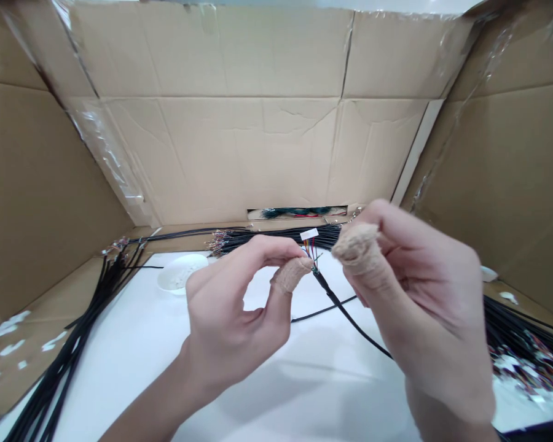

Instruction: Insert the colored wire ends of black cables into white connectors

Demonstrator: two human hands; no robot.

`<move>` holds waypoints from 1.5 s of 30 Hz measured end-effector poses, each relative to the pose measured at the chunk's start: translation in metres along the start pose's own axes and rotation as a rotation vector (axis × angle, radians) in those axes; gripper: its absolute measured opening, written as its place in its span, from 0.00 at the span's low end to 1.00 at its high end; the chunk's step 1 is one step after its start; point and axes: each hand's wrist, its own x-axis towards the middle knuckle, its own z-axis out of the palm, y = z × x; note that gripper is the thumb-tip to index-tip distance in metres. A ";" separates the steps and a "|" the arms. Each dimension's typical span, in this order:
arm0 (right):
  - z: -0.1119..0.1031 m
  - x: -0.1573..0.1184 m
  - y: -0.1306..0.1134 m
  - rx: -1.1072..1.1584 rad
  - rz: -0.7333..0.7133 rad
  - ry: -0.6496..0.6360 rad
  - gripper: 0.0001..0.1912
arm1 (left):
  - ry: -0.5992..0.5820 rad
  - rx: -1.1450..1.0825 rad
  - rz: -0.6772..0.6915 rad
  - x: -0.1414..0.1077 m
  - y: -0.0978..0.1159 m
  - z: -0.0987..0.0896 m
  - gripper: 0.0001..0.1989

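Observation:
My left hand (230,313) pinches a thin black cable (345,313) at the end of its sheath, between a finger and a thumb wearing a beige finger cot (291,274). Several fine coloured wires (309,250) fan up from that point to a small white connector (309,234). My right hand (419,294) is raised just beside the wires, its cot-covered fingertip (357,248) almost at them. The cable runs down behind my right hand, so I cannot tell whether that hand grips it.
Bundles of black cables lie at the back (276,238), left (87,319) and right (525,337) of the white work surface (120,374). A white bowl (182,273) stands behind my left hand. Cardboard walls (239,153) rise around the back and sides.

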 end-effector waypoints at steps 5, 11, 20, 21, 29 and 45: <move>-0.005 0.000 -0.003 -0.230 0.066 -0.169 0.19 | 0.024 0.109 0.075 -0.004 0.004 0.001 0.14; -0.006 0.005 -0.001 -0.147 0.085 -0.240 0.19 | -0.008 0.092 0.087 -0.003 0.001 0.001 0.14; 0.002 0.013 0.008 0.152 0.091 -0.210 0.23 | 0.012 -0.124 -0.115 0.005 0.005 -0.002 0.08; 0.001 0.013 0.008 0.163 0.089 -0.202 0.23 | 0.019 -0.127 -0.124 0.006 0.006 -0.003 0.08; -0.004 0.012 0.010 0.226 0.082 -0.209 0.23 | 0.075 -0.051 -0.026 0.001 0.004 -0.001 0.07; 0.003 0.011 0.010 0.391 0.132 -0.227 0.22 | 0.056 -0.356 -0.057 0.000 0.002 0.008 0.15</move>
